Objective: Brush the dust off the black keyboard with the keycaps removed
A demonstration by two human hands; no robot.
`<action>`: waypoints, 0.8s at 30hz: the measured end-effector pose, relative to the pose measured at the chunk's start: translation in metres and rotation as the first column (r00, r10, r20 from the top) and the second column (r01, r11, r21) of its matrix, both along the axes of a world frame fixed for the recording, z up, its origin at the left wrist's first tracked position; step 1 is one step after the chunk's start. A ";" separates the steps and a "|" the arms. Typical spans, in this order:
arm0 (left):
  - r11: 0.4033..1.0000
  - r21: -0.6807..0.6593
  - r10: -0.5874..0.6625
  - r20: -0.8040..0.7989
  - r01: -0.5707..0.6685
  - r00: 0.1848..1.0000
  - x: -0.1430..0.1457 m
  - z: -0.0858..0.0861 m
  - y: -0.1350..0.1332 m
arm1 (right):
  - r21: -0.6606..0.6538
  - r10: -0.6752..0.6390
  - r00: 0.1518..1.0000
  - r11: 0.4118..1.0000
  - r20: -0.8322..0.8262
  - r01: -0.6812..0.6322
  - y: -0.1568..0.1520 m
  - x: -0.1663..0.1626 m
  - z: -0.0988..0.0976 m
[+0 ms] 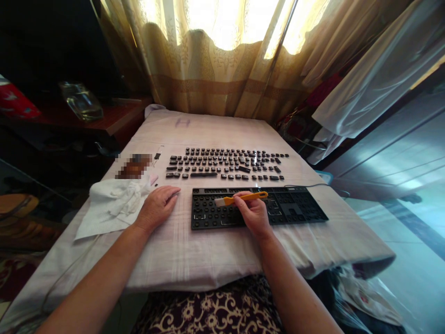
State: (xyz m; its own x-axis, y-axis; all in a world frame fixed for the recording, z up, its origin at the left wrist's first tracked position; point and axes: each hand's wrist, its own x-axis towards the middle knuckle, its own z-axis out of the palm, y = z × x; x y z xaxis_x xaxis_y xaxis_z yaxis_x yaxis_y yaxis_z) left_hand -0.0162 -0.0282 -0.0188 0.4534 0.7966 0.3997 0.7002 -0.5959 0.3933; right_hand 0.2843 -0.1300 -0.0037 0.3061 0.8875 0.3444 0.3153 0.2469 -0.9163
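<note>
My right hand (255,215) is closed round the yellow-orange handle of a small brush (225,201). Its pale bristles point left, over the left part of a black keyboard (292,211) whose keycaps are off across most of its face. To the left of the keyboard, my left hand (156,206) rests on the cloth with its fingers stretched out and nothing held. Beyond the keyboard, the loose black keycaps (203,175) lie in several rows. Beside my left hand is a crumpled white cloth or tissue (120,204).
A patterned, light tablecloth (167,260) covers the table. A keycap puller-like wire tool (157,156) lies at the back left, near a blurred-out patch. The keyboard's cable (313,185) runs off right. A glass jar (81,102) stands on a side desk; curtains (208,79) hang behind.
</note>
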 end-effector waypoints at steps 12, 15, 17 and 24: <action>1.000 -0.006 0.006 0.011 -0.006 1.000 -0.001 -0.003 0.002 | 0.050 -0.067 0.972 0.997 0.227 0.057 -0.008 0.005 0.002; 1.000 -0.006 0.002 0.007 -0.002 1.000 -0.001 -0.002 0.001 | 0.032 -0.040 0.963 0.999 0.268 0.032 -0.008 0.004 0.003; 1.000 -0.006 0.000 0.003 0.000 1.000 -0.001 -0.002 0.001 | 0.029 -0.018 0.958 1.000 0.285 0.010 -0.008 0.004 0.005; 1.000 -0.006 -0.001 0.008 0.001 1.000 -0.001 -0.003 0.002 | 0.017 0.013 0.959 1.000 0.283 -0.019 -0.009 0.004 0.004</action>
State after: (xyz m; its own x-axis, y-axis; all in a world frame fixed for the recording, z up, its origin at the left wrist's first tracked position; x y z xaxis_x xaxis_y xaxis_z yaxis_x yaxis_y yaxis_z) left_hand -0.0176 -0.0264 -0.0221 0.4513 0.7984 0.3986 0.6960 -0.5944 0.4027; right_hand 0.2886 -0.1387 0.0004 0.1796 0.8836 0.4324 0.5567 0.2711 -0.7853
